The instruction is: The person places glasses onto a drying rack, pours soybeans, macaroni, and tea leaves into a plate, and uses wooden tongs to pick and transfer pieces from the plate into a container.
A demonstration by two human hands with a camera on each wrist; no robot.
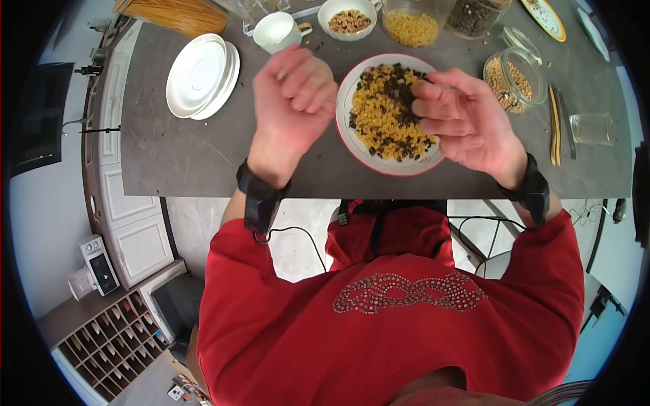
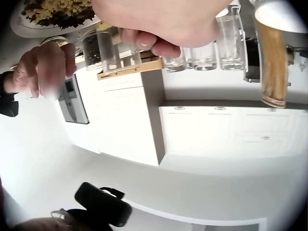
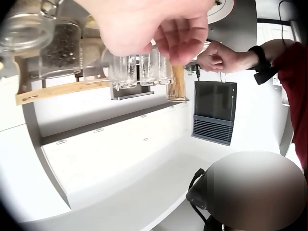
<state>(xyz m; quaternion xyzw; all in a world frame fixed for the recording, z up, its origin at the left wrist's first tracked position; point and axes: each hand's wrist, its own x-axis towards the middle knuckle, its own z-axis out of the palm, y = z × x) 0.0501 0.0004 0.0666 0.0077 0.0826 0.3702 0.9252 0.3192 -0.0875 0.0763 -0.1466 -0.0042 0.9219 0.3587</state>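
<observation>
Left hand (image 1: 295, 93) fisted, empty, beside plate (image 1: 384, 165); right hand (image 1: 467, 120) loosely curled, empty, over right rim; gap to stacked dishes (image 1: 196, 78).

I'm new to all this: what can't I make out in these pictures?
Plate of pasta, head view: part of its right side is hidden behind the right grip.
Left grip, head view: the palm is hidden by its own curled fingers.
Jar of dark bits, head view: pieces too small to identify.
Yellow-rimmed dish, head view: cut off by the top edge.
Right fingers, left wrist view: tips blurred.
</observation>
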